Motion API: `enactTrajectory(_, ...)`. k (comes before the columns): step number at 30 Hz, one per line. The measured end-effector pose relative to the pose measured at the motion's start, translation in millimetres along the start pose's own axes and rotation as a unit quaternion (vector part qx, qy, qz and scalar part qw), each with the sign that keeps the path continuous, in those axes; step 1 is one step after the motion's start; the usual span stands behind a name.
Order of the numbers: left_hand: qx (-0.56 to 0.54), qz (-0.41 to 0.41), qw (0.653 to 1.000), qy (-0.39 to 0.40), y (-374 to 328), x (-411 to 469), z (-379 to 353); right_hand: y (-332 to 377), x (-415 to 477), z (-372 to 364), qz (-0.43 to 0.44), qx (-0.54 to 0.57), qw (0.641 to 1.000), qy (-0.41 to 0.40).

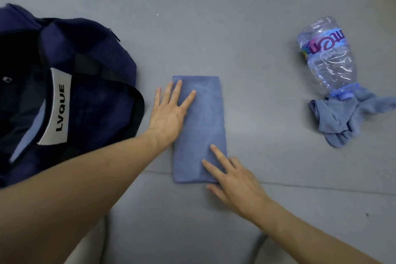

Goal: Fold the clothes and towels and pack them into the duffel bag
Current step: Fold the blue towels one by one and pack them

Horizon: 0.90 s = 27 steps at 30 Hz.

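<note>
Far L: the duffel bag (85, 70) lies open, mouth toward you, white label (57, 107) showing. A pale blue strip (32, 133) inside looks like sth already packed, but can't tell what.

Just R of the bag's rim is your left hand (169, 115). It's flat, fingers straight & spread. The palm is partly on the grey surface (214, 17) and the fingertips lie over the L edge of the towel (203, 118), toward its far end. It grips nothing, only presses.

Centre: the towel is folded to a narrow strip. Its long axis runs away from you, and its near end crosses a seam (321, 187) in the surface.

Your right hand (233, 180) is also flat & holding nothing. Two straight fingers rest on the towel's near R corner; the rest of the hand is off it, on the surface.

What the next move turns on: the bag is directly L of the towel, so the strip's long side faces the bag.

- The left hand sits between the two & is the nearer one for carrying it over.
- If you want one more fold first, prob. near end up to far end, across the long axis.
- The right hand is best placed for that, w/ the left pinning the far end.

Far R, well apart from the towel: a clear bottle (327, 55) lies on its side. Its cap end points toward you and rests on a crumpled blue cloth (342, 118), not yet folded. Your right hand is the nearer one to it.
</note>
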<state>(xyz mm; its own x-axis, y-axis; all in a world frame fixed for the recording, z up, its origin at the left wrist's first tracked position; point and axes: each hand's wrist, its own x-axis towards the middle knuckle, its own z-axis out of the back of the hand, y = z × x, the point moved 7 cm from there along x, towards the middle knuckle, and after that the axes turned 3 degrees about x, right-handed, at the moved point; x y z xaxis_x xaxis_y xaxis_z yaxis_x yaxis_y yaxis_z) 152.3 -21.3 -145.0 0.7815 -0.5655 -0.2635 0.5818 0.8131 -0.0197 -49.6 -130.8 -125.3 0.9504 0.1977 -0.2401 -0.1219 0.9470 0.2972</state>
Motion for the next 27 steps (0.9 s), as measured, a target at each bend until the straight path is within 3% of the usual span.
enactTrajectory(3, -0.046, -0.014, 0.998, -0.037, -12.1, -1.5, 14.4, 25.9, -1.5, -5.0, 0.045, -0.029, 0.999, -0.004)
enactTrajectory(6, -0.091, -0.146, 0.98, -0.104, -34.3, -37.0, 18.6, 25.5, 7.4, -4.4, 0.069, -0.073, 0.994, -0.034)
enactTrajectory(12, -0.073, -0.276, 0.957, -0.051, -15.5, -125.7, -31.1, 7.8, 5.9, -27.7, 0.109, -0.088, 0.989, -0.047)
enactTrajectory(16, -0.028, -0.295, 0.955, 0.004, -6.7, -124.8, -52.0, 1.5, 7.1, -24.4, 0.109, -0.076, 0.989, -0.059)
enactTrajectory(23, -0.009, -0.298, 0.954, 0.007, -8.8, -110.6, -45.5, -4.8, 22.6, -6.3, 0.09, -0.016, 0.992, -0.089)
enactTrajectory(27, -0.032, -0.27, 0.962, -0.027, -14.7, -111.2, -40.8, 0.8, 32.3, 8.2, 0.013, 0.03, 0.994, -0.107)
